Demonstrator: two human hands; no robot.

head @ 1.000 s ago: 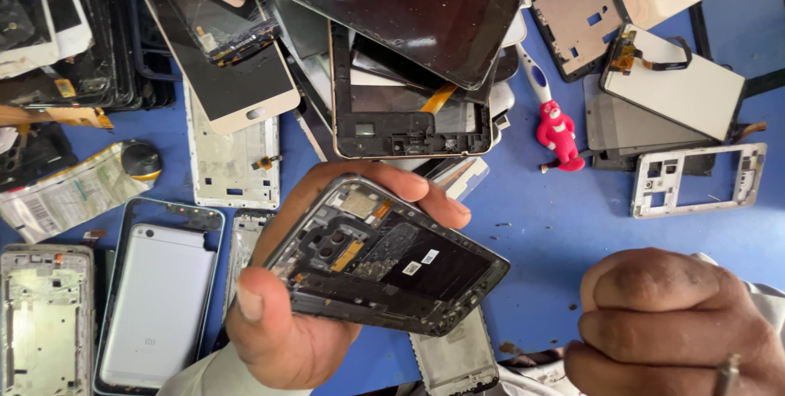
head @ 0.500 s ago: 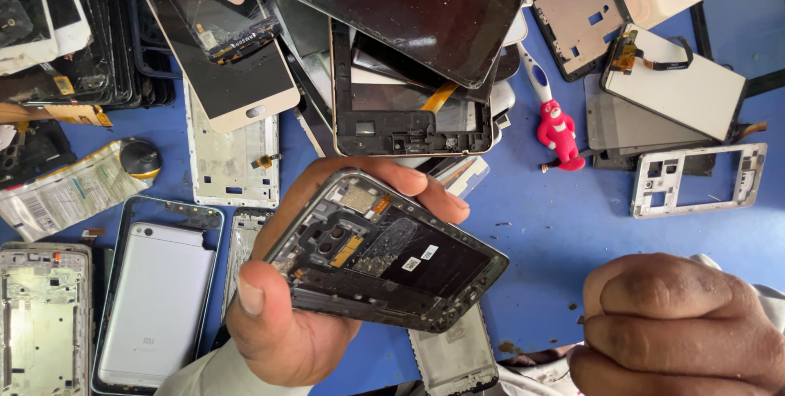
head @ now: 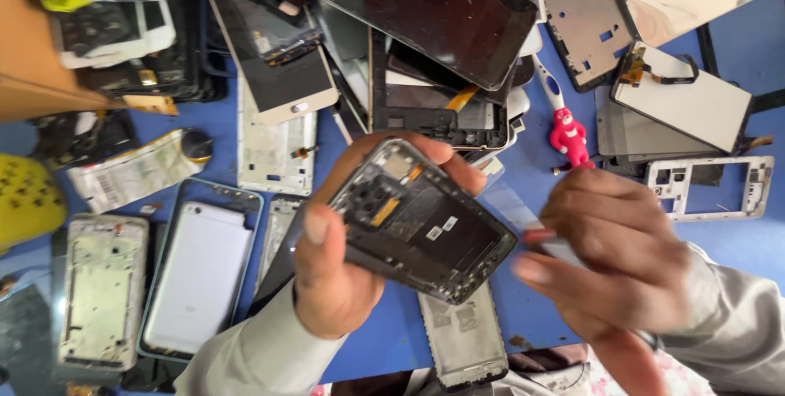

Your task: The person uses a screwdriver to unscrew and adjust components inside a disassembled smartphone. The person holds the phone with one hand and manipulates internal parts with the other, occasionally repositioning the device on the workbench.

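Many phone frames (head: 274,146) (stacked) | red toothbrush (head: 566,130) beside | hands midair

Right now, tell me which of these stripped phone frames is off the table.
The dark phone frame, gripped in the left hand. Every other frame lies flat on the blue table.

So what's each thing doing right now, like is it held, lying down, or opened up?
Left hand: gripping the opened phone.
Opened phone: held tilted, back off, insides showing.
Right hand: pinching a small tool, blurred.
Small tool: tip near the phone's edge.
Red-handled brush: lying on the blue table.
White phone back: lying flat.
Big dark screen: atop the pile.
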